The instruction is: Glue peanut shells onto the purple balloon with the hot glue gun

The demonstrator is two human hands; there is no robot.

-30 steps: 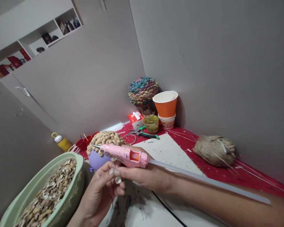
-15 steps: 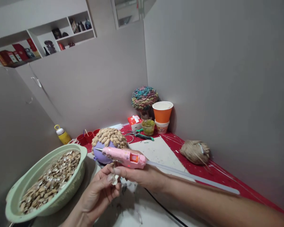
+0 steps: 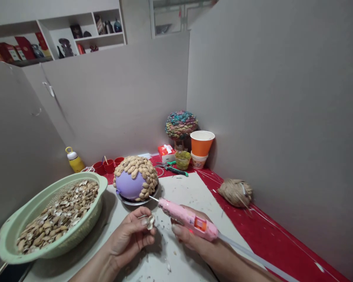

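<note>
Between the thumb and fingers of my left hand point(image 3: 129, 235) is a peanut shell half point(image 3: 151, 222), its pale hollow inside showing. My right hand point(image 3: 191, 235) is wrapped round a pink hot glue gun point(image 3: 185, 217), and a long glue stick point(image 3: 253, 256) runs out of its back end. The metal nozzle points up and left, close to a purple balloon point(image 3: 131, 185). Peanut shells point(image 3: 139, 166) cover the balloon's top and right side, leaving its front left bare. It rests in a shallow metal dish point(image 3: 132, 202) beyond my hands.
A green colander point(image 3: 101, 196) heaped with peanut shells point(image 3: 59, 215) stands at the left. Pliers point(image 3: 176, 170), an orange cup point(image 3: 202, 145), a green tub point(image 3: 182, 159) and a colourful shell-covered ball point(image 3: 181, 124) are at the back. A twine ball point(image 3: 235, 192) lies right on red cloth point(image 3: 253, 223).
My right hand has moved right and down with the glue gun, away from my left hand. The left hand still pinches the shell half. More of the balloon is visible.
</note>
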